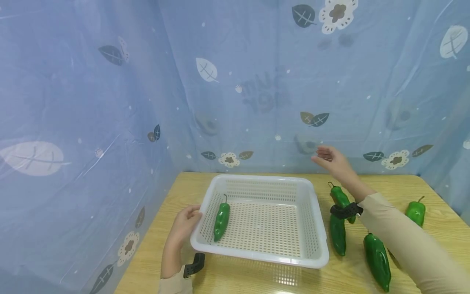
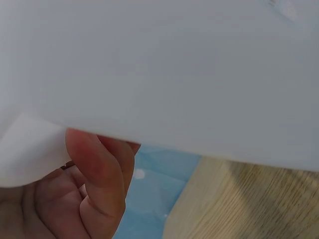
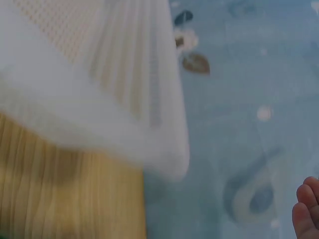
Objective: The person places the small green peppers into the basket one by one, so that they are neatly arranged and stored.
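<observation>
A white plastic basket [image 1: 258, 259] with a slotted floor stands in the middle of the head view, one green pepper [image 1: 222, 221] lying along its left side. My left hand [image 1: 185, 226] grips the basket's left rim. In the left wrist view, bent fingers [image 2: 102, 172] come up against the edge of its white wall [image 2: 164, 74]. My right hand [image 1: 329, 159] is raised beyond the basket's far right corner, fingers fairly straight and holding nothing. Only its fingertips [image 3: 306, 211] show at the right wrist view's lower right, apart from the blurred basket corner [image 3: 167, 157].
Several green peppers lie on the wooden table right of the basket: one [image 1: 339, 196] near my right wrist, one [image 1: 338, 237] below it, one [image 1: 378, 261] in front, another [image 1: 416, 212] far right. My right forearm [image 1: 407, 241] crosses above them. A blue patterned curtain [image 1: 257, 81] hangs behind and left.
</observation>
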A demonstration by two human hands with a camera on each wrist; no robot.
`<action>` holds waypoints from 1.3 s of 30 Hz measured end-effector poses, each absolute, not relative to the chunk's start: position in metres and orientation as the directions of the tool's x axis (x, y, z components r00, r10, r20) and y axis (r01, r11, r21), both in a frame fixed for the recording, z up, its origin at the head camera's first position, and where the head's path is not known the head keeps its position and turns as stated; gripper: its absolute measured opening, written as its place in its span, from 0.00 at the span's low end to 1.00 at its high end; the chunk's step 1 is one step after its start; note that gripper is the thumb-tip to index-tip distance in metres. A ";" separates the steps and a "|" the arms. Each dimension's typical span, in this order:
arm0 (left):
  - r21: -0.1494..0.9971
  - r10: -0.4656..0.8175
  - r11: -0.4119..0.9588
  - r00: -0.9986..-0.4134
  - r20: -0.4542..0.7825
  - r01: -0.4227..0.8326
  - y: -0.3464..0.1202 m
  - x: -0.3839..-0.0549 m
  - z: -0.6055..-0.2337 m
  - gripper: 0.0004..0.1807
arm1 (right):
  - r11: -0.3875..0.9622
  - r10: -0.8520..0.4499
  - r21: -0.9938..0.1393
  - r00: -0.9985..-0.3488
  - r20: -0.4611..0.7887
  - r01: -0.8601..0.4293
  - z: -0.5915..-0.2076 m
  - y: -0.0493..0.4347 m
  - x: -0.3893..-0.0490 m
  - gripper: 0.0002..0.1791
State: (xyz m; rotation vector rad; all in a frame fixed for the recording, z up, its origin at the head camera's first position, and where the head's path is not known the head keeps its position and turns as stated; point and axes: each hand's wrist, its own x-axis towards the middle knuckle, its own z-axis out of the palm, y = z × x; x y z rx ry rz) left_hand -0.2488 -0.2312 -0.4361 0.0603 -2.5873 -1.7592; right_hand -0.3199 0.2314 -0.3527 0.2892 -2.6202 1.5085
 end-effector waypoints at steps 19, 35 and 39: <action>0.931 -0.027 0.364 -1.000 0.002 -0.008 -0.231 -0.248 -0.435 0.20 | 0.574 -0.009 -0.812 -0.992 0.126 -0.108 -0.401 0.332 -0.301 0.43; 0.935 -0.027 0.354 -0.999 -0.026 -0.034 -0.226 -0.242 -0.422 0.20 | 0.685 0.105 -0.728 -0.990 0.090 0.007 -0.438 0.402 -0.275 0.43; 0.936 -0.043 0.350 -0.999 -0.022 -0.036 -0.231 -0.249 -0.434 0.20 | 0.696 0.112 -0.718 -0.989 0.096 0.009 -0.442 0.411 -0.271 0.42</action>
